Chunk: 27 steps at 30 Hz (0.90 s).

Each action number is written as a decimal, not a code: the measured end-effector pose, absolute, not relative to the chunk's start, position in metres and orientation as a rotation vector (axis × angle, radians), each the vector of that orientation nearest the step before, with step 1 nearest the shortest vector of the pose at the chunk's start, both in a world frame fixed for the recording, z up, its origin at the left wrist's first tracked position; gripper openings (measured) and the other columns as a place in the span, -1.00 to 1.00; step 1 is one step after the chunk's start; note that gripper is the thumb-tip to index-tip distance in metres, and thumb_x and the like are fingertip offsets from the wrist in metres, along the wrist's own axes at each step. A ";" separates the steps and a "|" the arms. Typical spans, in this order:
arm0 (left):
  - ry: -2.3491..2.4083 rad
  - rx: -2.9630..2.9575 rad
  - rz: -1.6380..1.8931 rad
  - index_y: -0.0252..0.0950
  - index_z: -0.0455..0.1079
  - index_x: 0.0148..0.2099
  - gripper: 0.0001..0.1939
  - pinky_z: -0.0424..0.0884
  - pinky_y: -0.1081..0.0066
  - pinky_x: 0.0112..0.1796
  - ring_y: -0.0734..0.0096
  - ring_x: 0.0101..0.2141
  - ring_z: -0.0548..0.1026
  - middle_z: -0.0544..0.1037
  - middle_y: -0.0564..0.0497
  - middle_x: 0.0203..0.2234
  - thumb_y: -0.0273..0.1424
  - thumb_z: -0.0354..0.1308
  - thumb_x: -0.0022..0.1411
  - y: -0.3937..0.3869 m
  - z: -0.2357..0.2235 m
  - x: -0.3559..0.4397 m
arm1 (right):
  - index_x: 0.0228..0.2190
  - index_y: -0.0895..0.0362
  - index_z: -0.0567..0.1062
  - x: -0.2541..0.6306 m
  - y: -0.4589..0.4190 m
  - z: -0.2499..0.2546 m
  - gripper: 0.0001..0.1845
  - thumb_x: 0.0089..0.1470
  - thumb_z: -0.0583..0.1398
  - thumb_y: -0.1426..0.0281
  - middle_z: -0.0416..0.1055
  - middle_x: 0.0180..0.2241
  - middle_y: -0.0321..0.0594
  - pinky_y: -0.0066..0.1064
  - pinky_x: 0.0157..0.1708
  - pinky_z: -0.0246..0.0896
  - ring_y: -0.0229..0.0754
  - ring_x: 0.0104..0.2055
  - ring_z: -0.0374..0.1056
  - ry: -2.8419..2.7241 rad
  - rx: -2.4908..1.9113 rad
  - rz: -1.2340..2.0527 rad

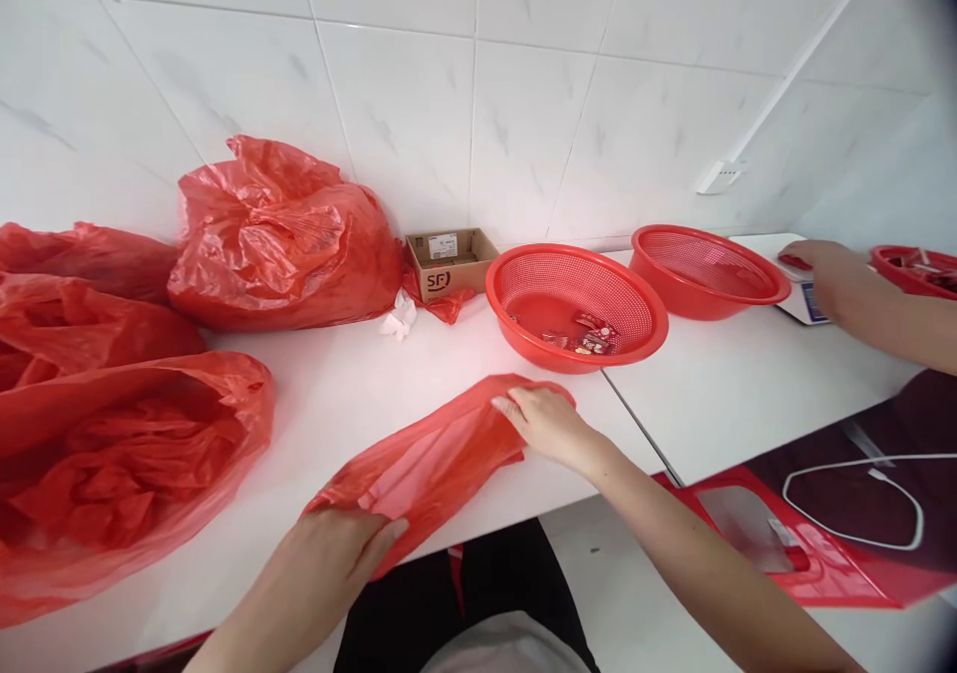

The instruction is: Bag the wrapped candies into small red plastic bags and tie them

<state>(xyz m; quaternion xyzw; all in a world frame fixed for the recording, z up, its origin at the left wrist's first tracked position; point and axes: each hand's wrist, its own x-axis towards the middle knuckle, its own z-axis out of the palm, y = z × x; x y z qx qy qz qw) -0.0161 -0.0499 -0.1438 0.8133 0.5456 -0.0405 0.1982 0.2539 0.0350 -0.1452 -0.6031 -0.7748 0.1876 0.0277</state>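
Note:
A flat red plastic bag [434,459] lies across the front edge of the white table [336,394]. My left hand [336,553] rests on the bag's near-left end, fingers together and pressing it down. My right hand [545,419] grips the bag's far-right end, fingers curled over its edge. Just beyond sits a red mesh basket [575,304] with a few small wrapped items [587,334] in its bottom.
Several full red plastic bags [276,234] crowd the left side and back wall. A small open cardboard box [451,262] stands by the wall. A second red basket [707,269] sits further right, where another person's hand [829,274] reaches over a scale [803,302].

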 end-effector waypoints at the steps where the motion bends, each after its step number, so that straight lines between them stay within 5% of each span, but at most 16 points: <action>1: 1.526 2.282 -0.113 -0.23 0.42 -0.45 -0.45 0.38 0.28 -0.37 0.22 -0.46 0.56 0.57 -0.03 -0.53 -0.30 -0.30 0.43 -0.053 -0.141 -0.016 | -0.16 0.19 0.50 0.257 0.040 -0.144 -0.44 0.34 -0.14 0.11 0.52 -0.25 0.00 -0.24 -0.24 0.25 0.05 -0.16 0.44 -2.376 -1.902 0.491; 3: 1.539 2.313 -0.068 -0.23 0.48 -0.34 -0.47 0.41 0.22 -0.32 0.18 -0.41 0.59 0.61 -0.04 -0.49 -0.31 -0.31 0.44 -0.055 -0.138 -0.010 | -0.03 0.18 0.45 0.257 0.045 -0.145 -0.56 0.27 0.03 0.15 0.52 -0.25 -0.03 -0.27 -0.29 0.25 0.06 -0.16 0.45 -2.387 -1.933 0.371; 7: 1.568 2.399 0.408 -0.26 0.45 0.03 -0.60 0.45 0.13 -0.12 0.17 -0.18 0.60 0.64 -0.09 -0.18 -0.29 -0.17 0.43 -0.052 -0.147 0.003 | 0.31 0.02 0.05 0.250 0.041 -0.155 -0.17 0.09 0.24 0.31 0.47 -0.05 -0.05 -0.25 -0.25 0.29 0.09 -0.04 0.42 -2.499 -1.807 0.329; 10: 1.349 2.492 0.772 -0.23 0.43 0.07 -0.67 0.45 0.24 -0.04 0.29 -0.12 0.58 0.62 -0.06 -0.11 -0.38 -0.08 0.39 -0.052 -0.161 0.016 | 0.32 0.05 0.06 0.249 0.032 -0.164 -0.13 0.04 0.26 0.36 0.39 0.05 0.01 -0.14 -0.11 0.30 0.13 0.04 0.36 -2.577 -1.690 0.336; 13: 1.311 2.489 0.504 -0.18 0.42 0.13 -0.60 0.45 0.25 -0.02 0.24 -0.02 0.53 0.57 -0.09 -0.02 -0.51 -0.05 0.32 -0.048 -0.173 0.032 | 0.32 0.06 0.08 0.249 0.023 -0.168 -0.11 0.02 0.28 0.34 0.31 0.13 0.05 -0.05 0.05 0.21 0.18 0.14 0.26 -2.610 -1.618 0.372; 18: 1.688 2.223 -0.241 -0.09 0.19 0.33 -0.09 0.23 -0.25 0.06 -0.44 0.30 -0.02 0.08 -0.32 0.34 -0.48 0.31 -0.11 -0.015 -0.171 0.035 | 0.30 -0.07 0.12 0.265 0.012 -0.160 0.04 -0.17 0.38 0.35 0.19 0.24 -0.02 -0.09 0.08 0.21 0.21 0.22 0.19 -2.718 -1.571 0.755; 23: 1.740 2.246 -0.195 -0.09 0.10 0.37 0.02 0.13 -0.24 0.12 -0.41 0.30 0.00 0.04 -0.33 0.35 -0.31 0.39 -0.16 0.015 -0.161 0.031 | 0.26 -0.09 0.22 0.281 0.015 -0.150 -0.14 -0.06 0.30 0.44 0.19 0.27 -0.12 -0.14 0.15 0.18 0.08 0.25 0.19 -2.751 -1.310 0.841; 27: 1.640 2.375 -0.189 -0.16 0.18 0.33 -0.17 0.01 -0.15 0.23 -0.19 0.33 -0.04 0.05 -0.21 0.36 -0.37 0.32 0.02 -0.001 -0.158 0.034 | 0.15 0.03 0.39 0.277 0.019 -0.155 -0.46 0.13 0.21 0.41 0.37 0.15 -0.14 -0.17 0.19 0.16 -0.06 0.19 0.28 -2.491 -1.202 0.643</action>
